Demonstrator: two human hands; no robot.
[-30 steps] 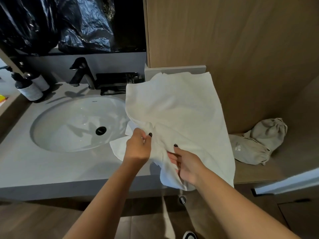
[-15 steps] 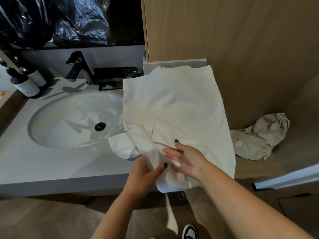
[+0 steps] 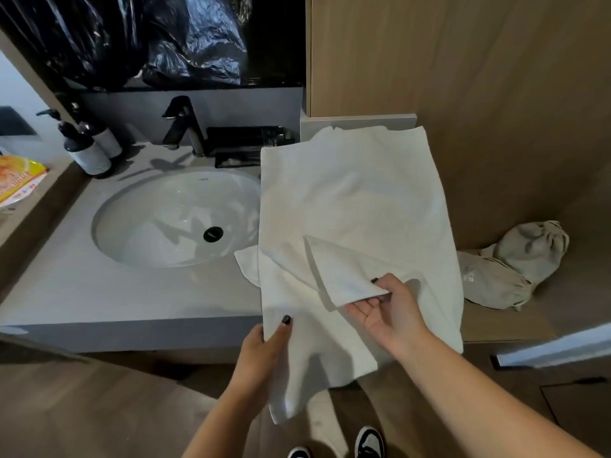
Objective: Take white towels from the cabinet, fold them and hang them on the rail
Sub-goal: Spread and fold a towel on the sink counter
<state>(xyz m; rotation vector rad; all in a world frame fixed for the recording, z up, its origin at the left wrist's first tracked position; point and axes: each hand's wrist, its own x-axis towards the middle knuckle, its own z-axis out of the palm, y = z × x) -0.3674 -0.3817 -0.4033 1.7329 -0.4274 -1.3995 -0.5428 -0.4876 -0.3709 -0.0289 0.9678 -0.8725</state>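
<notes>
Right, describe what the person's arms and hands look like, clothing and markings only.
Both forearms are bare, with no sleeves, watch or bracelet in view. The left hand has a dark, near-black polished thumbnail; the right hand shows the same dark polish on one fingernail. No rings or gloves can be seen.

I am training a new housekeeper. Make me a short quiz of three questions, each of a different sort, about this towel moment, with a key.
1. True or false: the white towel lies partly on the grey counter and hangs over its front edge.
2. Which hand pinches a folded corner of the towel between thumb and fingers? A) left hand B) right hand C) neither
3. Fill in: the beige drawstring bags lie on the wooden ledge to the ______ of the towel.

Key
1. True.
2. B. The left hand grips the towel's left edge lower down, thumb on top.
3. Right.
</notes>
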